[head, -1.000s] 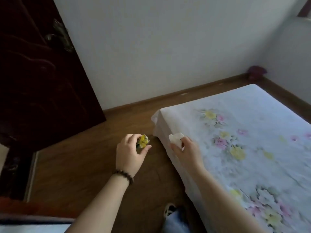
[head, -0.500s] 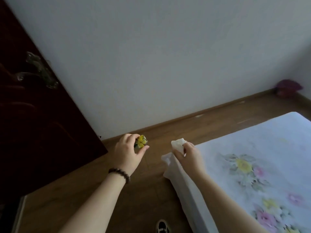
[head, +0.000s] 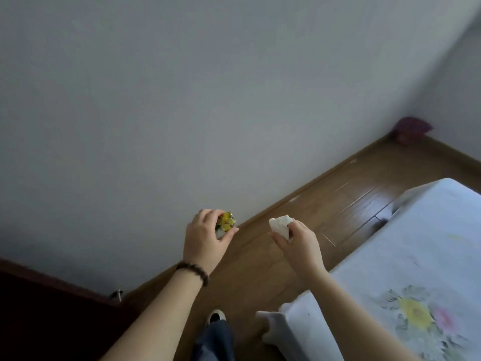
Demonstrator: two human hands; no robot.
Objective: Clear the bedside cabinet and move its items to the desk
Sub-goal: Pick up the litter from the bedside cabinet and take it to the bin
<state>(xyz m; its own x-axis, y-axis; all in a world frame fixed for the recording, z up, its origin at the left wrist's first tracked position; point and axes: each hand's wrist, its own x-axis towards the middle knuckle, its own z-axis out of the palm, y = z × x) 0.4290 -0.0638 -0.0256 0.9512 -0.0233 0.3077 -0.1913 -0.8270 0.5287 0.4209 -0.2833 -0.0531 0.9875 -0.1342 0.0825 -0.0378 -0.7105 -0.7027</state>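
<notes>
glossy wood floor (head: 356,204), matt painted wall (head: 208,100)

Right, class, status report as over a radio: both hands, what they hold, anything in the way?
Left hand shut on yellow wrapped item. Right hand shut on white tissue. Both carried over wood floor; bed to the right. Desk not in view.

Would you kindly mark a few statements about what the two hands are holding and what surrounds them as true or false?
1. The left hand grips a small yellow-and-green crinkled packet. True.
2. The right hand is empty. False: it pinches a crumpled white tissue.
3. A dark beaded bracelet sits on the left wrist. True.
4. The white floral bed sheet lies to the left of both hands. False: it lies to the right.
5. Both items rest on the brown wooden floor. False: both are held up in the air.
</notes>
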